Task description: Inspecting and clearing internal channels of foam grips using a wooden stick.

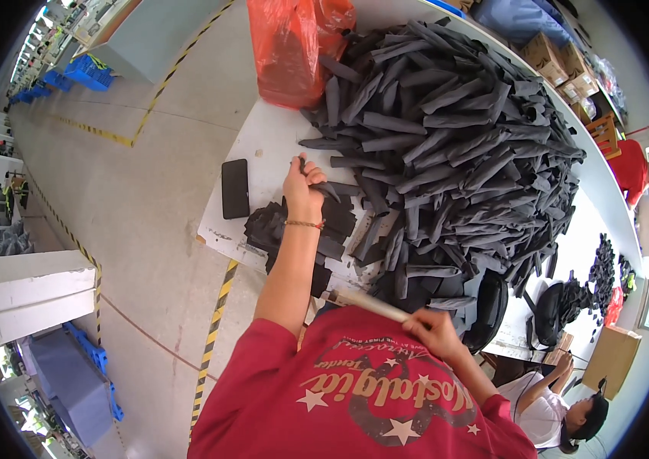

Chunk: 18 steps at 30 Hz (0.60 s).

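Head view: The left hand [305, 182] was positioned above the near-left part of the white table [263, 141]. Its fingers were curled closed around a dark grey fabric piece [329, 190], one end of which protruded to the right of the fist. A thin bracelet [305, 224] encircled the left wrist. The right hand [433, 332] was located close in front of the red shirt [370, 375], with its fingers closed on one end of a pale stick [370, 305]. The stick extended leftward and was blurred; whether its far end touched anything could not be determined.

A large heap of dark grey tubes [462, 130] covered the table to the right of the left hand. A loose stack of black fabric pieces [266, 227] lay beside the left forearm, near the table edge. A black phone [235, 189] lay flat to the left of that stack. A red plastic bag [288, 61] stood at the far-left side of the heap, touching it.
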{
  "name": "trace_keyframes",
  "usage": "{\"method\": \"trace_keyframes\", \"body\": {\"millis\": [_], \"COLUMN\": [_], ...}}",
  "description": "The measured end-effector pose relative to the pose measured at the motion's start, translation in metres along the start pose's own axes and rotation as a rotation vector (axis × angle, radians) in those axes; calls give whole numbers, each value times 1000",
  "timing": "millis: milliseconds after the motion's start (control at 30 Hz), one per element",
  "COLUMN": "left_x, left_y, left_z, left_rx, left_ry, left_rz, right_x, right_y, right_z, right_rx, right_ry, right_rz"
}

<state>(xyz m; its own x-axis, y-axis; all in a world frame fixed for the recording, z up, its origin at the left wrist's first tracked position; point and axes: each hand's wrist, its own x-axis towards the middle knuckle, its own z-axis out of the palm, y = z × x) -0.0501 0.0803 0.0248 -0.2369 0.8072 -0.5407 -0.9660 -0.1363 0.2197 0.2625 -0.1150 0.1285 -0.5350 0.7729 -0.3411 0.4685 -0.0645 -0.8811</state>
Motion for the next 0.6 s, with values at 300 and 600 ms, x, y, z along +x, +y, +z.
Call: {"method": "trace_keyframes", "body": {"millis": [300, 600], "left_x": [-48, -37], "left_y": [-76, 37], "left_z": [-8, -21], "left_rx": [35, 569], "left_ry": [64, -73], "left_rz": [-435, 207], "right_x": [149, 159], "right_y": [-17, -84], "right_z": [13, -34], "right_rx": [-7, -44], "right_ry": [427, 283], "right_rz": [-261, -350]}}
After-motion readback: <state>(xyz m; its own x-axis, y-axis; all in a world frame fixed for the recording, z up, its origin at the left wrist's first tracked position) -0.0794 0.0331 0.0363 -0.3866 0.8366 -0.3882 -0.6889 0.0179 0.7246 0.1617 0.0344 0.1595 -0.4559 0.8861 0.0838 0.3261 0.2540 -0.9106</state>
